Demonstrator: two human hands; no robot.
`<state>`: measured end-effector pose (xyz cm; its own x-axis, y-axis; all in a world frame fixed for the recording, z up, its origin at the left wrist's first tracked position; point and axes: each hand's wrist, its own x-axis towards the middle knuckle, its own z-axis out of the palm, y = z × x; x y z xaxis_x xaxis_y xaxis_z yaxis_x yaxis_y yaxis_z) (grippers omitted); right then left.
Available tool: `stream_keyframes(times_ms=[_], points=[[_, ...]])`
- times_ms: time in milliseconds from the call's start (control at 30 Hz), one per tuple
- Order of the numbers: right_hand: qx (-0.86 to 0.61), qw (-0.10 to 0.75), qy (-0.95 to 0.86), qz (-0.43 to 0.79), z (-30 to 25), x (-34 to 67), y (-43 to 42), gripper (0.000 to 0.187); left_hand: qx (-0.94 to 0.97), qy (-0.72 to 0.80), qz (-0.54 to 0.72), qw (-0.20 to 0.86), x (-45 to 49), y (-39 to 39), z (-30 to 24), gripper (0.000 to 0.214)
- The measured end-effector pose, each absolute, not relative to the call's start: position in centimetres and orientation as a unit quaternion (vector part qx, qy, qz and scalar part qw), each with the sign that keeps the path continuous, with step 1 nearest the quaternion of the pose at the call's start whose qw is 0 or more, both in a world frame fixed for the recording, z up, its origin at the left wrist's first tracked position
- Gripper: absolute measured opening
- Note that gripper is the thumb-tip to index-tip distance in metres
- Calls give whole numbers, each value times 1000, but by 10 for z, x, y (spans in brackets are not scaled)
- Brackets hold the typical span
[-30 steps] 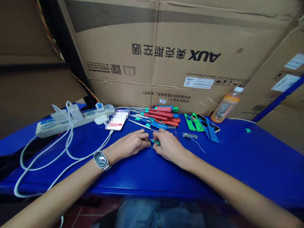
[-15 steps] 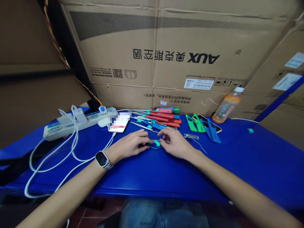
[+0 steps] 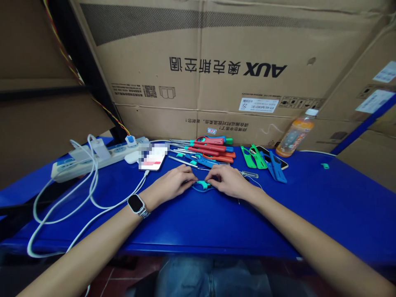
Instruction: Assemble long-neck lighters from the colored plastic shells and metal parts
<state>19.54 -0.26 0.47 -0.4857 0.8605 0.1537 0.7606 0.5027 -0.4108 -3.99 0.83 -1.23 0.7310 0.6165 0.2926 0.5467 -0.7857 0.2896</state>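
Observation:
Both hands meet over a blue lighter casing (image 3: 201, 189) lying low on the table, a small green trigger (image 3: 202, 184) set in it. My left hand (image 3: 179, 181) pinches the casing's left end between thumb and fingers. At the other end, my right hand (image 3: 228, 181) has its fingertips closed on a small dark part beside the trigger; the fingers hide most of it. Right of that hand lies a clear tube (image 3: 250, 174) with a thin white wire. Just beyond the hands, several gas lighters (image 3: 213, 152) in red, orange and blue are heaped, with metal barrels pointing left.
Green casing halves (image 3: 254, 156) and blue casing halves (image 3: 274, 167) lie at right beside a dark phone. An orange drink bottle (image 3: 297, 134) leans against the cardboard (image 3: 148, 119). At left are a lit phone (image 3: 154, 159), a power strip (image 3: 102, 159) and looped white cables (image 3: 93, 206).
My right fingers have closed in by the trigger, where a dark part now shows. The black piece that lay by the clear tube is no longer visible. The view has shifted slightly.

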Motion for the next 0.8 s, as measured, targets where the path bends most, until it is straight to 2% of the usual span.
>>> stream_keyframes(times_ms=[300, 633, 800], points=[[-474, 207, -837, 179, -8, 197, 5, 7, 953, 279, 118, 11, -44, -7, -1, 27], [-437, 268, -840, 176, -1, 213, -15, 22, 953, 279, 109, -46, -49, -4, -5, 36], [-453, 257, -839, 155, -6, 224, -14, 11, 952, 290, 81, -53, -48, -8, -2, 39]])
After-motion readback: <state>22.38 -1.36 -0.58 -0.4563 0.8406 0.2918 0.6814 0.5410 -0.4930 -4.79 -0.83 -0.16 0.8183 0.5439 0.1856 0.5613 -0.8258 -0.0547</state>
